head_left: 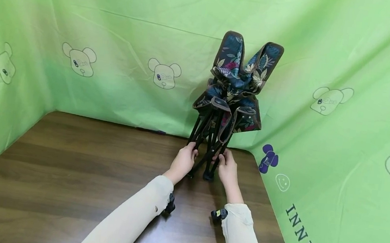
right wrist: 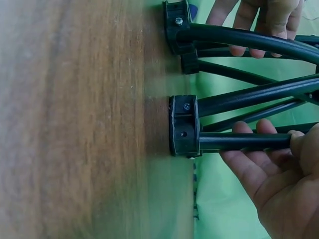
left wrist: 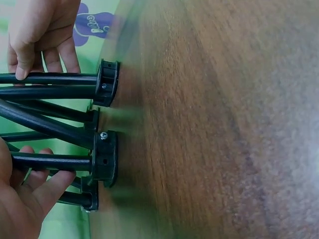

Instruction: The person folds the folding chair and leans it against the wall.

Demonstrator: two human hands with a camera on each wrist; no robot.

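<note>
Left hand [head_left: 184, 161], right hand [head_left: 227, 168] grip folded chair [head_left: 231, 101] legs (fabric bunched above), wooden table [head_left: 66, 171].

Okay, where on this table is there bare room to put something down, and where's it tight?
Bare wood runs across the table's left half, from the green cloth to the left hand, and along the near edge beside the sleeves. It is crowded at the back right corner: the folded chair stands there, its black legs gripped by both hands, the right hand close to the cloth.
</note>
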